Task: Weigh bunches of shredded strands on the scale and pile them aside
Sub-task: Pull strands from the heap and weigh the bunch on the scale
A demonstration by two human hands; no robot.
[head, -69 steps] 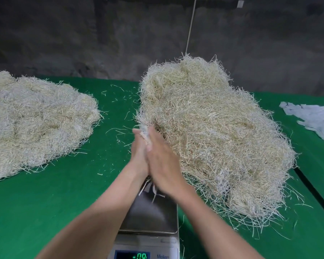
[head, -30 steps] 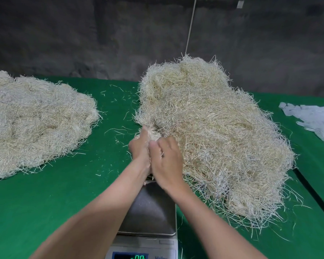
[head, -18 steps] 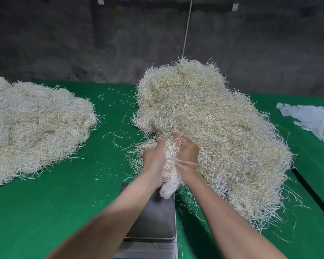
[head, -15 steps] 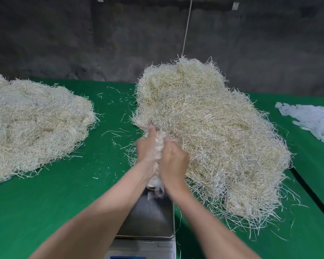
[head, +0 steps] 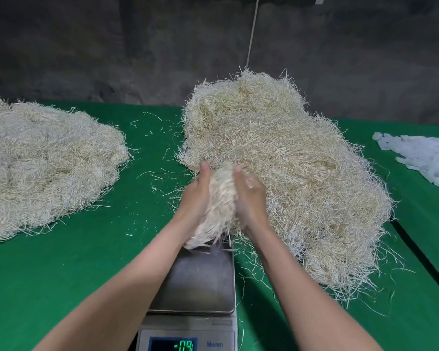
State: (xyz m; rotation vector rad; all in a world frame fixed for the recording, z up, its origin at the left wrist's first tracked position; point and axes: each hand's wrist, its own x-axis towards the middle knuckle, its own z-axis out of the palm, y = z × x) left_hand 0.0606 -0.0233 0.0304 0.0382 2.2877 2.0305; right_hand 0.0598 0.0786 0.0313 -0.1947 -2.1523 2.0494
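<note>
My left hand (head: 197, 196) and my right hand (head: 251, 196) clasp a pale bunch of shredded strands (head: 221, 206) between them, one on each side. The bunch hangs over the far end of the scale's steel pan (head: 200, 282), its lower tips just above the pan or brushing it. The scale's display (head: 185, 345) at the bottom edge shows a green negative reading. Directly behind my hands lies the big loose heap of strands (head: 289, 173). A second, flatter pile of strands (head: 43, 163) lies at the far left.
Everything sits on a green cloth table (head: 74, 262) strewn with stray strands. White paper scraps (head: 426, 155) lie at the right edge. A dark seam (head: 421, 252) runs through the cloth on the right. A dark wall (head: 137, 46) stands close behind.
My hands pulled a bunch out of the big heap's near edge, gathered it between them and drew it back over the scale pan. The bunch between them is thicker now.
</note>
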